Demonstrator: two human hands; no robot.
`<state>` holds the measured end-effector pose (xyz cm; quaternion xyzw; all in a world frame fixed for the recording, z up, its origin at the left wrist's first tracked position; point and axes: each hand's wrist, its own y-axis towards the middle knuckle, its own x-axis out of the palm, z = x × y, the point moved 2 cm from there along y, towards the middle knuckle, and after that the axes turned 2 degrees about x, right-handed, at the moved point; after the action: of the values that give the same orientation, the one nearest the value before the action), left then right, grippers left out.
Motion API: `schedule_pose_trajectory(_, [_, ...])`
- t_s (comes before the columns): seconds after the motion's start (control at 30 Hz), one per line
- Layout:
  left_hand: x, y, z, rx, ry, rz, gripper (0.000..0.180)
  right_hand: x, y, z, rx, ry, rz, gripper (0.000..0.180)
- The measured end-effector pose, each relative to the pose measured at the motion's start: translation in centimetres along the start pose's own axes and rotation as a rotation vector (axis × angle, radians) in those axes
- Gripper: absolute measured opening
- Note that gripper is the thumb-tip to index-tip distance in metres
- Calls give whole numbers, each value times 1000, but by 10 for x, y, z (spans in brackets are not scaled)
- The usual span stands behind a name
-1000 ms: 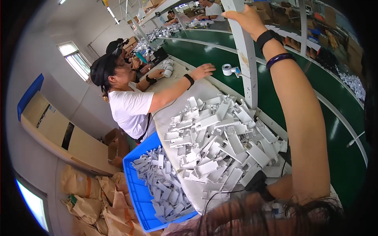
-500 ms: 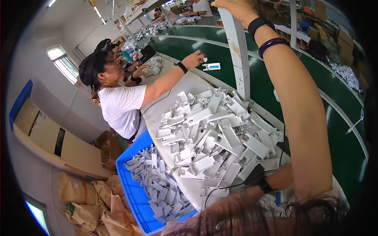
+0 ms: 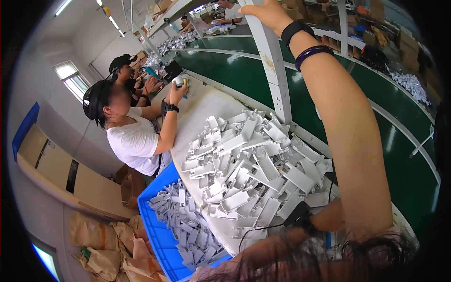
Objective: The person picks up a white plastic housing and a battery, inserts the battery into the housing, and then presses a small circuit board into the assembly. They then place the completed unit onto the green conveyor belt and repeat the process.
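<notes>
My right arm reaches up to the top of a white upright post [image 3: 271, 61]. My right hand [image 3: 268, 15] closes round the post there, with part of the fingers cut off by the upper edge. My left forearm crosses low in front, wearing a black wrist device. My left hand [image 3: 329, 215] lies beside the near right of a heap of white plastic housings [image 3: 253, 160], its fingers hidden behind my right arm. The housings are open, trough-shaped pieces piled loosely on a pale worktable [image 3: 192, 110].
A blue bin [image 3: 148, 207] of small grey parts stands against the table's left edge. Beyond the post runs a green conveyor belt [image 3: 225, 61]. A co-worker [image 3: 134, 134] at left holds a white rounded part [image 3: 179, 81]. Brown sacks [image 3: 101, 251] lie lower left; a black cable crosses the table.
The co-worker has drawn an arm back from the belt and now holds up a white rounded part. The white-and-blue piece on the belt no longer shows. My right hand stays on the post.
</notes>
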<state>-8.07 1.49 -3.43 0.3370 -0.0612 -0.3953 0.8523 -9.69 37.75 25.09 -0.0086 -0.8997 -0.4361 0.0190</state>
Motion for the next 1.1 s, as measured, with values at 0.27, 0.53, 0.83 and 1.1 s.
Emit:
schedule_pose_trajectory(0.27, [13, -3, -9, -54, 221, -185, 32, -8, -8, -19, 140, -219, -50, 65])
schedule_pose_trajectory(0.53, [25, -8, -29, 241, 414, 124, 24, 1, -23, -46, 322, -154, -78, 66])
schedule_pose_trajectory(0.83, [28, -5, -27, -86, 279, -42, 19, -61, -53, -105, 652, -494, -287, 56])
schedule_pose_trajectory(1.1, [36, 8, 13, -2, 12, -215, 16, -166, -98, -245, 885, -855, -397, 29])
